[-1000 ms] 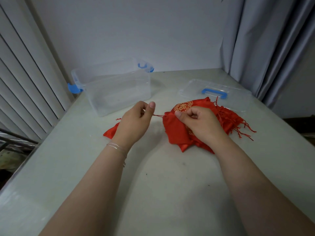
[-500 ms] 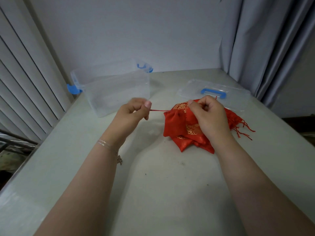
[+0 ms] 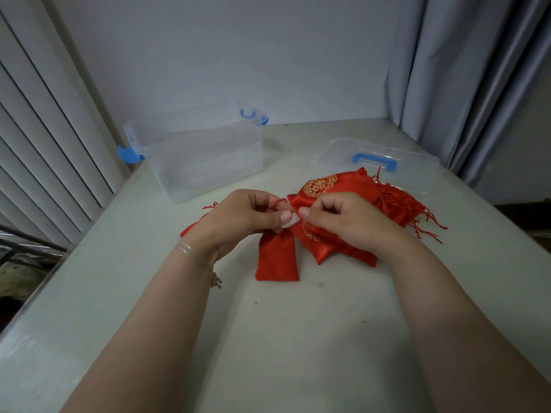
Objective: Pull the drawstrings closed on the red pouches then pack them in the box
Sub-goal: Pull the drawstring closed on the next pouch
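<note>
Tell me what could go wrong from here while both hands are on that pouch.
1. The left hand and right hand pinch the hanging small red fabric pouch right beside the pile of red embroidered pouches; loose tassel strings could snag and drag others along.
2. The clear plastic box with blue latches sits at the table's far left; a careless drop might nudge it towards the edge.
</note>
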